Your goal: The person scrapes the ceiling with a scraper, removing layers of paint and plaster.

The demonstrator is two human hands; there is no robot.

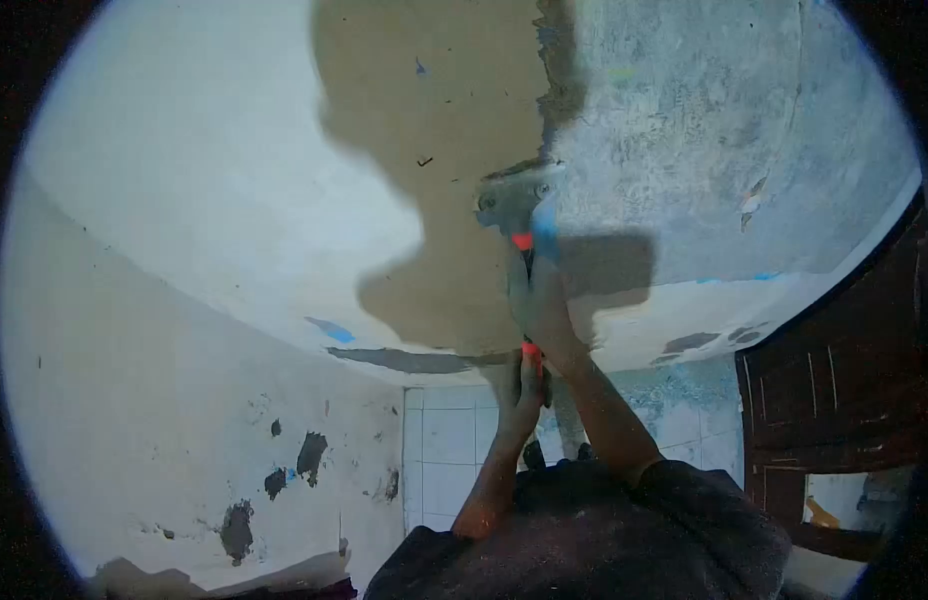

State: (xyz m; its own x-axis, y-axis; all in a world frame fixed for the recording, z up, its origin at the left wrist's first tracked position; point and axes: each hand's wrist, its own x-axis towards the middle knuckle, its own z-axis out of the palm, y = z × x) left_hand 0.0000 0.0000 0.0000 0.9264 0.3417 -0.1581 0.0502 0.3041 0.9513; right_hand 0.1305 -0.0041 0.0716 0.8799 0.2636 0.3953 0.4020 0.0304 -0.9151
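A scraper [525, 242] with a red and black handle stands upright in the middle, its wide blade against the wall where the pale coating meets bare grey plaster. My right hand [546, 305] is wrapped round the upper part of the handle. Below it, my left hand [529, 385] grips the red lower end of the handle. The coating [464, 270] left of the blade has a ragged edge running upward. Grey bare wall [674, 150] lies to the right. The blade's edge is partly blurred.
A side wall [164, 400] with dark chipped patches is at the lower left. White floor tiles [449, 430] show below. A dark wooden cabinet [804, 385] stands at the right. My shadow falls across the wall.
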